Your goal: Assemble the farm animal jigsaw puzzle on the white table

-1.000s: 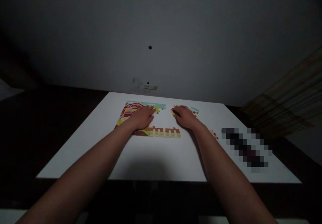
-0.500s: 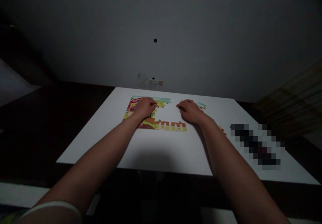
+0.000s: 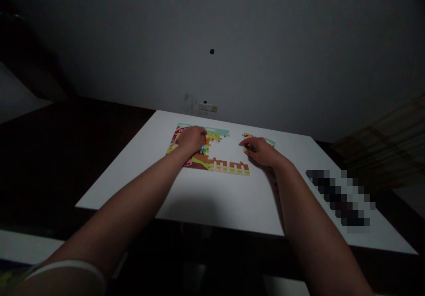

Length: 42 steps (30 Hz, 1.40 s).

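Note:
A partly joined jigsaw puzzle (image 3: 229, 167) with a farm picture lies on the white table, a gap open at its middle and right. My left hand (image 3: 192, 140) rests over its left part, fingers curled together; what they hold, if anything, is hidden. To the right of the gap, my right hand (image 3: 263, 151) is bent low over the table. Its thumb and forefinger close around a small yellowish puzzle piece (image 3: 245, 149), only partly visible. Loose puzzle pieces (image 3: 247, 135) lie just beyond this hand, and a blue-green one (image 3: 271, 142) shows behind its knuckles.
The white table (image 3: 133, 154) has its near edge below my forearms. A dark, pixelated object (image 3: 335, 198) lies on its right side. A grey wall (image 3: 265, 65) with a socket strip (image 3: 208, 107) rises behind, and a patterned curtain (image 3: 385, 141) hangs at right.
My right hand has shifted slightly right and nearer to me, its forefinger and thumb now farther apart. My left hand stays on the puzzle. The view has tilted a little.

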Each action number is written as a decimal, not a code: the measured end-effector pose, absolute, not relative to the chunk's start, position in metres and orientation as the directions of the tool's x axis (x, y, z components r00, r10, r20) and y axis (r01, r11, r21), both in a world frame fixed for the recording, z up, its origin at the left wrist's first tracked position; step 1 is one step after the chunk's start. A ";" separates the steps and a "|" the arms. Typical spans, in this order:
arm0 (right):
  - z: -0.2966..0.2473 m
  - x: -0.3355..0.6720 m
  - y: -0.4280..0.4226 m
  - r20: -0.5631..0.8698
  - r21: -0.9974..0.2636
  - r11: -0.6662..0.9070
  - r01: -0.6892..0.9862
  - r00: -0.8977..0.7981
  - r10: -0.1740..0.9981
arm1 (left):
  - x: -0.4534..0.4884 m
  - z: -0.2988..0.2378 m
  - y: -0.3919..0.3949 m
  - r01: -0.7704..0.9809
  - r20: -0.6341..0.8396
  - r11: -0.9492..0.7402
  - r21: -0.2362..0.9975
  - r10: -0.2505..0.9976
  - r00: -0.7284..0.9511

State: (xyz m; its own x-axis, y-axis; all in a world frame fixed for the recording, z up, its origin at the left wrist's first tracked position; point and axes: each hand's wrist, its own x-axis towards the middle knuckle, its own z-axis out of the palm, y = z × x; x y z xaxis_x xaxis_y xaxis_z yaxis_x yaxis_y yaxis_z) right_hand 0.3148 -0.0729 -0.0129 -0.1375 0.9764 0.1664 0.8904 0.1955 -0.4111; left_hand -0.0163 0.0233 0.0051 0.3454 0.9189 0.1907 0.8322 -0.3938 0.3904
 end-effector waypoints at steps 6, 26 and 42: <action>-0.011 0.303 -0.076 0.261 -0.570 0.211 0.794 -0.069 0.963 | -0.017 0.006 0.021 0.768 0.194 -0.496 0.406 0.868 0.458; -0.008 0.239 -0.086 0.047 -0.858 0.073 0.509 -0.065 0.997 | -0.016 0.010 0.021 0.766 0.153 -0.498 0.406 0.864 0.480; 0.002 0.237 -0.089 0.126 -0.738 0.227 0.635 -0.201 0.972 | -0.016 0.010 0.021 0.771 0.155 -0.503 0.391 0.862 0.483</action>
